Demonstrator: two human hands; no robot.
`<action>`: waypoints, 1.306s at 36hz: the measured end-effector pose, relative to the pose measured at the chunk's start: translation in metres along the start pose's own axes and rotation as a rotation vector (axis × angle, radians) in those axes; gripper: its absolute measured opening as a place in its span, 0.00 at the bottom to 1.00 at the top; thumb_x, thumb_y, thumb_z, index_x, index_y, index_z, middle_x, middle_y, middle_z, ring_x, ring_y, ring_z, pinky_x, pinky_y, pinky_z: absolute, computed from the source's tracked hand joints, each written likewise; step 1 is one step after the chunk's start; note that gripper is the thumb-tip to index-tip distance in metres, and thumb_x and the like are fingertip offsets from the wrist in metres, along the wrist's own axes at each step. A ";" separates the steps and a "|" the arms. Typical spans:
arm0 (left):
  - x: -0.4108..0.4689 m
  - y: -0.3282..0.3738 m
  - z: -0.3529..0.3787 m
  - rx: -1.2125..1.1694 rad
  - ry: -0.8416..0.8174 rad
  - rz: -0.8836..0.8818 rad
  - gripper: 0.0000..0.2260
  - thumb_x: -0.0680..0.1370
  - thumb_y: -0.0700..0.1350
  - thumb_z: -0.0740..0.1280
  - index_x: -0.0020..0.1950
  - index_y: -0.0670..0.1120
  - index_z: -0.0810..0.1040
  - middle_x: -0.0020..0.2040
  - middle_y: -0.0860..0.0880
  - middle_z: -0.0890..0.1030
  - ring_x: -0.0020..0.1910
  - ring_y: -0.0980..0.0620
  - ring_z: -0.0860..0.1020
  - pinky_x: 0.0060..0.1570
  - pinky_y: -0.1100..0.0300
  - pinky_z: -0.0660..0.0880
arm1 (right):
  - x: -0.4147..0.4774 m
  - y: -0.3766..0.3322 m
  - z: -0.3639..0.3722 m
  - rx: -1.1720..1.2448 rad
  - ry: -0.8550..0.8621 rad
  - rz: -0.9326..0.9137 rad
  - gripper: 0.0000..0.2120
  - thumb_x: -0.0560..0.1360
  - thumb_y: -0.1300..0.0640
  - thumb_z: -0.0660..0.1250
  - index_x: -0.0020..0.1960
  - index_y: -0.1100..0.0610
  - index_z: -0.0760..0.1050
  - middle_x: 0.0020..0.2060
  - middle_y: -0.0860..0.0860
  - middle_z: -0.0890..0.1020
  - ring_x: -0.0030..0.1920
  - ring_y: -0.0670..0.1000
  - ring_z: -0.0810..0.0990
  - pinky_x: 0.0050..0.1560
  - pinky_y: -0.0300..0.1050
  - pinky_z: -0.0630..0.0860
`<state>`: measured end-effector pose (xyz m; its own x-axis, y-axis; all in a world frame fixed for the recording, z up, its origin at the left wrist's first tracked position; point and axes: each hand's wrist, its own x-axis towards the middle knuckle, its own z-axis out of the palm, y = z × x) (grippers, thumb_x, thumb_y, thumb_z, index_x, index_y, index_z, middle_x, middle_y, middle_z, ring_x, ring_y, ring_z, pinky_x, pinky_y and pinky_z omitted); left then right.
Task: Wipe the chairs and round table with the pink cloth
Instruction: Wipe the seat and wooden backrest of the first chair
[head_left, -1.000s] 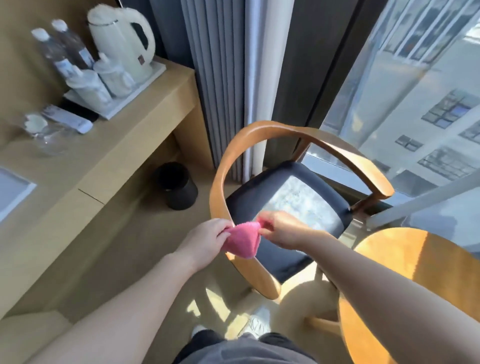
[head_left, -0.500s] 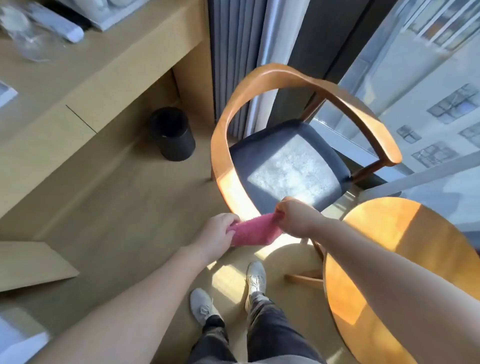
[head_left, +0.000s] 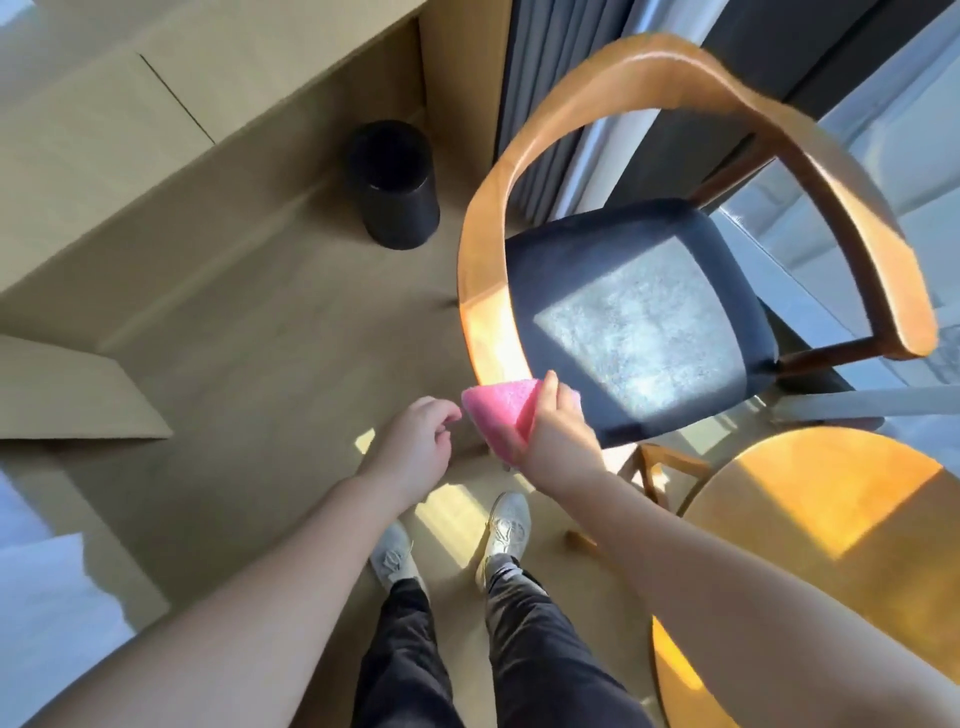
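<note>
A wooden chair (head_left: 488, 291) with a curved armrest rail and a dark blue seat (head_left: 634, 322) stands in front of me. My right hand (head_left: 558, 431) grips the folded pink cloth (head_left: 501, 413) and presses it against the near end of the chair's left rail. Just left of the cloth hovers my left hand (head_left: 415, 441), fingers loosely apart and holding nothing. The round wooden table (head_left: 810, 514) is at the lower right, partly hidden behind my right forearm.
A black bin (head_left: 395, 182) sits on the floor under a long wooden desk (head_left: 156, 93) at the upper left. Curtains (head_left: 550, 104) and a window lie behind the chair. My feet (head_left: 447, 540) stand on the wooden floor below my hands.
My left hand has let go of the pink cloth and drawn slightly left. The right hand now holds it alone against the chair rail. The view has tilted further down.
</note>
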<state>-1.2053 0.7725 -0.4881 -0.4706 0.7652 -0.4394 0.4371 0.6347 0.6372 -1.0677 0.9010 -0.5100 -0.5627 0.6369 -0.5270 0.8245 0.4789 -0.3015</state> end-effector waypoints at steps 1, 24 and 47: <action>-0.003 -0.003 0.000 0.001 0.010 -0.005 0.13 0.75 0.36 0.60 0.55 0.48 0.77 0.52 0.54 0.76 0.45 0.55 0.74 0.48 0.58 0.73 | -0.002 -0.005 0.008 -0.019 0.020 0.021 0.46 0.77 0.33 0.57 0.77 0.66 0.45 0.73 0.60 0.60 0.72 0.59 0.62 0.68 0.55 0.65; 0.002 -0.044 -0.018 0.040 0.099 0.010 0.12 0.75 0.35 0.60 0.53 0.46 0.78 0.52 0.52 0.78 0.47 0.51 0.77 0.48 0.55 0.74 | 0.062 -0.047 0.016 -0.296 0.228 0.124 0.46 0.77 0.38 0.56 0.76 0.71 0.43 0.66 0.62 0.66 0.62 0.59 0.69 0.58 0.52 0.68; 0.038 -0.082 -0.053 0.023 0.162 -0.015 0.12 0.74 0.34 0.63 0.52 0.46 0.80 0.49 0.53 0.79 0.40 0.53 0.76 0.44 0.62 0.72 | 0.204 -0.137 -0.020 -0.122 0.423 0.394 0.38 0.78 0.50 0.61 0.78 0.66 0.44 0.61 0.57 0.69 0.59 0.57 0.71 0.51 0.50 0.69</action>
<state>-1.2994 0.7434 -0.5238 -0.5940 0.7291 -0.3399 0.4456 0.6500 0.6156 -1.2970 0.9772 -0.5602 -0.2113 0.9544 -0.2108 0.9774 0.2075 -0.0404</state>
